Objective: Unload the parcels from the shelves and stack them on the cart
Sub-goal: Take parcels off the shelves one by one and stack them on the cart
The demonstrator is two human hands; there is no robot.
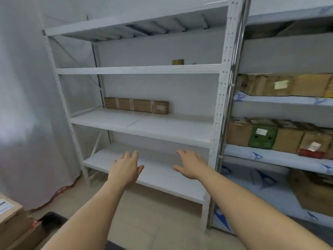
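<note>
Long parcel (136, 107): a slim brown carton with pale tape bands is seen lying flat at the back left of the middle shelf (162, 126), against the wall, at about 12 o'clock from the hands.
Small parcel (177, 62): a little brown box is seen on the upper shelf (137, 69), at 1 o'clock from the long parcel, well apart from it.
White rack (222, 87): four levels are shown; the bottom shelf (158, 175) lies behind the hands.
Left hand (126, 168): it is held out over the bottom shelf with fingers spread and straight; nothing is gripped.
Right hand (189, 164): it is held out at 3 o'clock from the left hand, fingers spread, palm down; nothing is gripped.
Neighbouring rack (270, 155): at 3 o'clock, it is filled with brown cartons (288, 85) and one green box (263, 139).
Carton at lower left (9, 222): a brown box with a white label is seen at 8 o'clock, cut by the edge of view; what it rests on cannot be told.
Floor (144, 222): pale tiles are seen beneath the arms.
</note>
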